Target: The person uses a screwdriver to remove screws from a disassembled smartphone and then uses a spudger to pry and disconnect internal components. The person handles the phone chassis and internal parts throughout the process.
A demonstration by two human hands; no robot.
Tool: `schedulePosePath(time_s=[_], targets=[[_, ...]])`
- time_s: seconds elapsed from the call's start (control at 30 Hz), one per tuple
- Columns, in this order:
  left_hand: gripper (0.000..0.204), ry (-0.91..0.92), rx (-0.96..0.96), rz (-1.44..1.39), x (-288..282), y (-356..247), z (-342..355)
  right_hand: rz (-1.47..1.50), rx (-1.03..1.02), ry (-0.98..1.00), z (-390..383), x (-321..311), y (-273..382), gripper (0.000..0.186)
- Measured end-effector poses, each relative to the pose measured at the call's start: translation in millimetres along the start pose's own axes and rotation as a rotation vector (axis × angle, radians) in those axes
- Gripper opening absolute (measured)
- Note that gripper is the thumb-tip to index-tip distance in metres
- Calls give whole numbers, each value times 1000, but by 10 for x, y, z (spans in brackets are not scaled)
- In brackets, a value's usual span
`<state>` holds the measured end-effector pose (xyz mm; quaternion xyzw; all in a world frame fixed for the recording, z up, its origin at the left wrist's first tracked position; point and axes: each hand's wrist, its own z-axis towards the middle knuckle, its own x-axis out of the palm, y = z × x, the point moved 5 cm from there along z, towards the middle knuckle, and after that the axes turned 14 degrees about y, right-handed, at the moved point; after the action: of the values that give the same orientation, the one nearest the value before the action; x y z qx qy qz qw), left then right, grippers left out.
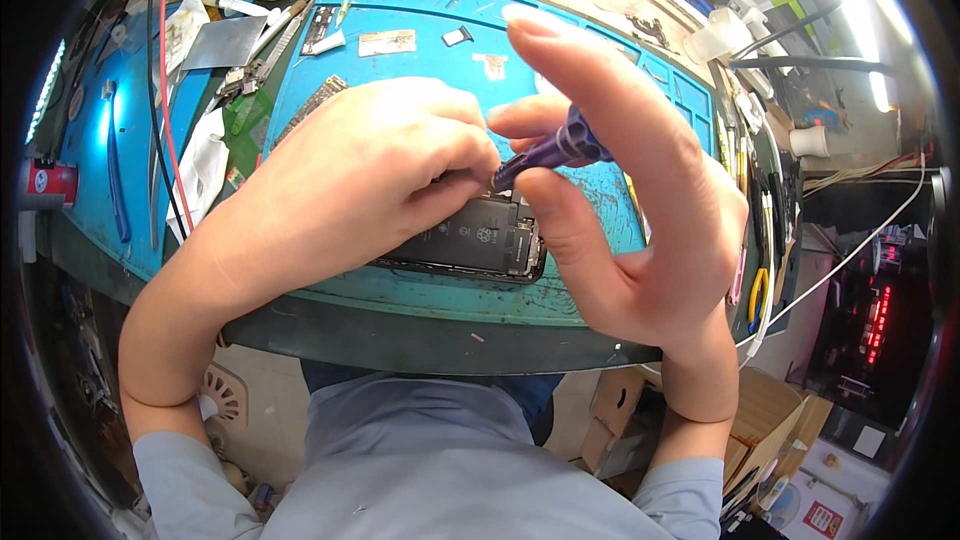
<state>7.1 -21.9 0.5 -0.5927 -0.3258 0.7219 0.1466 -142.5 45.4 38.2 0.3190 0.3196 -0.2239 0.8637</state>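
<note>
An opened smartphone (520,262) lies on the blue mat, its black battery (470,233) and inner parts exposed. My right hand (650,185) holds a purple-blue screwdriver (545,155) between thumb and fingers, the index finger raised clear of its end cap. The screwdriver slants down to the left, toward the phone's upper edge. My left hand (370,165) is bent over the phone's left part, fingers curled and pinched by the screwdriver's lower end. Those fingers cover the tip and anything they pinch.
Beyond my hands, the blue mat (420,25) carries a small dark tray-like part (457,36) and a pale metal plate (387,43). Red and black cables (168,90) hang across the left side. Yellow-handled pliers (758,298) and several tools line the right edge.
</note>
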Motion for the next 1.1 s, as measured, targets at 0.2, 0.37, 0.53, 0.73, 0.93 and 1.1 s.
schedulePosePath(time_s=[0.2,0.37,0.53,0.73,0.93,1.1], targets=[[25,-27,24,51,-11,-31,-19,-25,-21,33,25,-26,-1,62],[25,6,-18,47,-21,-32,-16,32,41,22,23,-21,43,60],[28,31,-49,45,-32,-51,-23,54,-29,196,48,-84,79,52],[33,56,-51,66,-26,-41,-40,8,12,136,23,-42,43,54],[32,57,-75,48,-34,-49,-38,-12,29,101,20,-43,37,61],[27,35,-61,57,-38,-47,-13,-12,39,103,16,-64,53,61]])
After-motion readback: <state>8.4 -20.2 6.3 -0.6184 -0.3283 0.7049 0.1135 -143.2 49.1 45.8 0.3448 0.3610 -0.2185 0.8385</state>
